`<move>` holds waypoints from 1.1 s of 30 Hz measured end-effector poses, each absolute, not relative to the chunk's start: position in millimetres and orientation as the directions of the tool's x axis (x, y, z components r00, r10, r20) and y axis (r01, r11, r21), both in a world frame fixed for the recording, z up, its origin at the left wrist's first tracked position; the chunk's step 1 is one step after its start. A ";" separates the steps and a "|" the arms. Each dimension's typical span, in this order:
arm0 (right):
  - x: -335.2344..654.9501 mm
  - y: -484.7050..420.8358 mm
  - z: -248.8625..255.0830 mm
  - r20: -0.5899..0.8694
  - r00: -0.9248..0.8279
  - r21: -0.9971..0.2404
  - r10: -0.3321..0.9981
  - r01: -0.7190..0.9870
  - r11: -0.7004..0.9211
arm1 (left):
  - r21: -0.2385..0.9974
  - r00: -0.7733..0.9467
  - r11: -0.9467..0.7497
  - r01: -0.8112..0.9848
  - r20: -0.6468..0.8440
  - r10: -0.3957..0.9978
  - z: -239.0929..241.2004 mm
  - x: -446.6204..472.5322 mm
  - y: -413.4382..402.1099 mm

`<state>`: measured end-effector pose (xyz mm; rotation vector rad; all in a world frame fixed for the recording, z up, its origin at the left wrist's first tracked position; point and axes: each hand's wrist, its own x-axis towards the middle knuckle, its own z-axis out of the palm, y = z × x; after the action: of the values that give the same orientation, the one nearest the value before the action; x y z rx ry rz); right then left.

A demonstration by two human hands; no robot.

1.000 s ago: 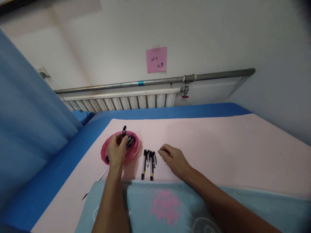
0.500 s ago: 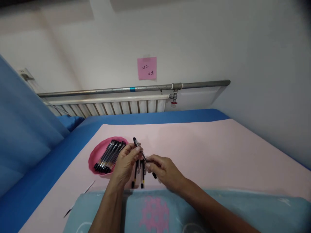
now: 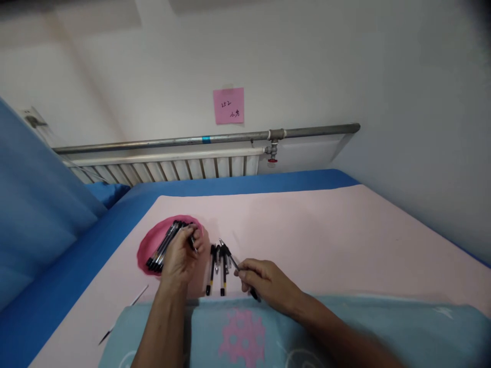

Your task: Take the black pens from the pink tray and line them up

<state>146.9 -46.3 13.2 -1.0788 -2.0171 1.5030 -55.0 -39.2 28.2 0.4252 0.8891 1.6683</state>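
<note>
1. While the right hand (image 3: 264, 283) pinches a gel pen (image 3: 229, 254) between thumb and fingertips near its lower end, the barrel slants up and to the left. Its far end hangs just over the row of pens (image 3: 216, 266) lying on the pink sheet (image 3: 326, 240).
2. The left hand (image 3: 179, 259) sits over the right side of the pink dish (image 3: 144, 251), with its fingers curled in beside the bundle of pens (image 3: 164, 246) lying there. Something small and dark shows at the fingertips, but I cannot tell whether they are pinching it.
3. Such a pen is likely light and stiff, so a two-finger pinch should carry it without strain. The smooth plastic barrel probably slides in a loose grip, and it would roll if set down askew.
4. The best hold looks to be on the barrel, near the middle or on the grip section. Taken by the cap, the body might pull free.
5. The pens in the row lie side by side and roughly parallel. Their near ends reach almost to the edge of the light-blue cloth (image 3: 307, 332), so a pen can be taken there from above by its middle.
</note>
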 end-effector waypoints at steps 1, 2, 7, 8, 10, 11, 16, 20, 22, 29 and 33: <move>147.0 -45.6 12.4 -0.123 -0.621 -0.935 0.774 0.333 0.119 | 0.763 -0.238 -0.020 -0.646 -0.176 0.955 27.3 -51.7 -40.2; 147.0 -44.9 11.7 -0.120 -0.621 -0.938 0.775 0.327 0.117 | 0.786 -0.191 0.028 -0.617 -0.184 0.964 26.0 -48.0 -41.1; 146.6 -42.6 10.2 -0.105 -0.611 -0.946 0.785 0.306 0.111 | 0.875 -0.075 0.161 -0.457 -0.219 0.973 19.0 -34.2 -43.6; 146.4 -42.4 10.0 -0.105 -0.606 -0.949 0.789 0.299 0.104 | 0.888 -0.056 0.176 -0.424 -0.220 0.974 18.2 -32.7 -43.9; 145.9 -42.1 9.8 -0.108 -0.593 -0.953 0.798 0.292 0.087 | 0.911 -0.013 0.197 -0.361 -0.216 0.976 17.3 -30.1 -44.8; 145.7 -42.1 9.7 -0.110 -0.588 -0.954 0.801 0.289 0.081 | 0.921 0.004 0.199 -0.336 -0.210 0.978 17.2 -28.7 -45.2; 145.3 -41.9 8.4 -0.095 -0.578 -0.962 0.810 0.261 0.073 | 0.939 0.080 0.207 -0.273 -0.192 0.978 16.8 -18.4 -47.3; 145.6 -41.1 3.9 -0.073 -0.576 -0.965 0.814 0.247 0.089 | 0.944 0.141 0.245 -0.221 -0.217 0.966 10.6 -8.9 -47.5; 146.1 -40.1 1.6 -0.070 -0.576 -0.965 0.814 0.246 0.091 | 0.947 0.132 0.247 -0.203 -0.224 0.966 5.6 -6.0 -46.5; 161.1 -26.8 6.2 0.052 -0.402 -0.939 0.914 0.291 0.182 | 0.949 -0.113 0.093 -0.300 -0.132 0.985 7.4 -7.2 -41.5; 181.7 -19.8 18.4 0.160 -0.174 -0.941 0.972 0.269 0.204 | 0.964 -0.336 -0.134 -0.232 0.050 0.941 20.3 -11.9 -45.4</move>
<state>181.7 -19.8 18.4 -1.1971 -1.6160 1.0252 -11.9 -45.4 20.3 0.9061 1.2007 1.6305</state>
